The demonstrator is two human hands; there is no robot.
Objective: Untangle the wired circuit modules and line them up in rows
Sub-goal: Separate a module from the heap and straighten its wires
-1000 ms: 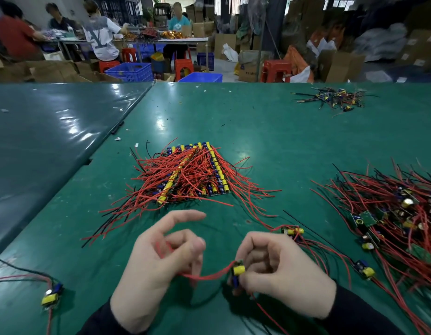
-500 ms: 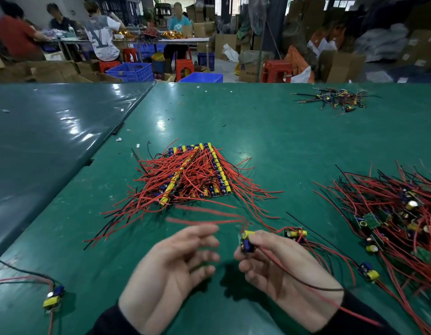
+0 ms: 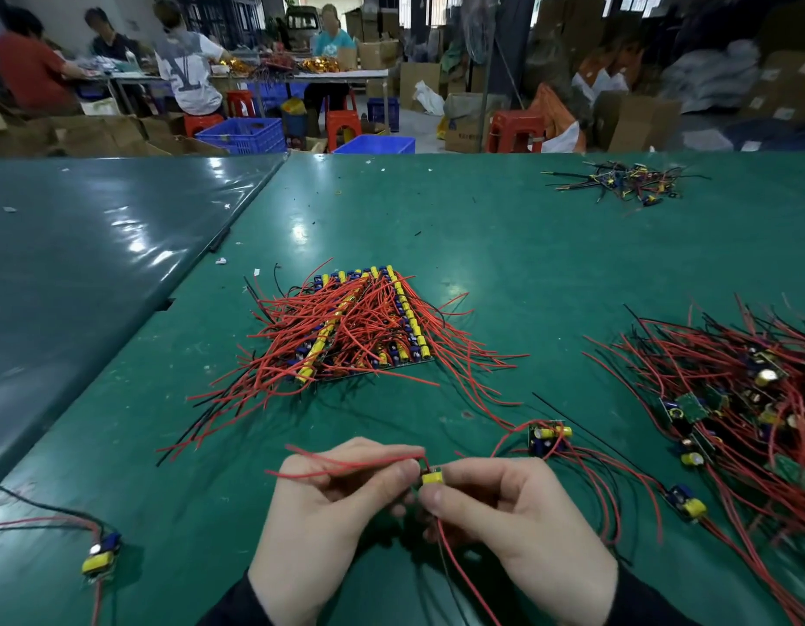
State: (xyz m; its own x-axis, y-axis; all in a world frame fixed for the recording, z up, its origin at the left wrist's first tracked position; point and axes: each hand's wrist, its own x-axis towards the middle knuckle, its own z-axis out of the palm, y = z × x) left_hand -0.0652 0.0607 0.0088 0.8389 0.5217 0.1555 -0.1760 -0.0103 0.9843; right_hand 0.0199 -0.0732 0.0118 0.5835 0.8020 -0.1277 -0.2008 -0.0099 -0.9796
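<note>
Between my two hands is one circuit module (image 3: 432, 478) with a yellow part and red wires. My right hand (image 3: 504, 512) pinches the module itself. My left hand (image 3: 333, 499) pinches its red wires, which stick out to the left over my fingers. Another red wire hangs down from the module towards me. Lined-up modules (image 3: 360, 323) lie in rows in the middle of the green table (image 3: 527, 273), their red wires fanned out. A tangled heap of modules (image 3: 744, 399) lies at the right.
Loose modules lie near my hands: one (image 3: 547, 436) just beyond my right hand, one (image 3: 687, 503) to its right, one (image 3: 100, 555) at the near left. A small dark wire pile (image 3: 626, 180) sits far right. People work at tables behind.
My left hand was open half a second ago and now pinches the module's red wires. The module has come lower and nearer to me, between both hands.
</note>
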